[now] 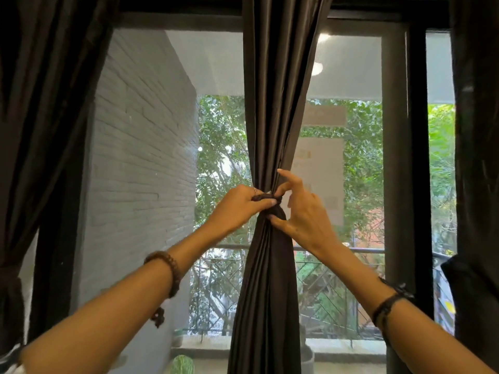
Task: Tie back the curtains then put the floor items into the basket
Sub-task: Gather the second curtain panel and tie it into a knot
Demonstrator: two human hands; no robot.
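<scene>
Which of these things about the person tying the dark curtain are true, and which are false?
1. Both hands are at the gathered waist of the dark brown fabric curtain in the middle. True.
2. The left hand pinches a dark twisted tie band wrapped round the curtain. True.
3. The right hand hangs down by the person's side. False: it is raised at the curtain, thumb against the bunched fabric, forefinger stretched upward.
4. The left wrist is bare. False: it wears a brown beaded bracelet.
5. Green leafy trees show through the window. True.
6. The wall outside is red. False: the painted brick wall is grey-white.
</scene>
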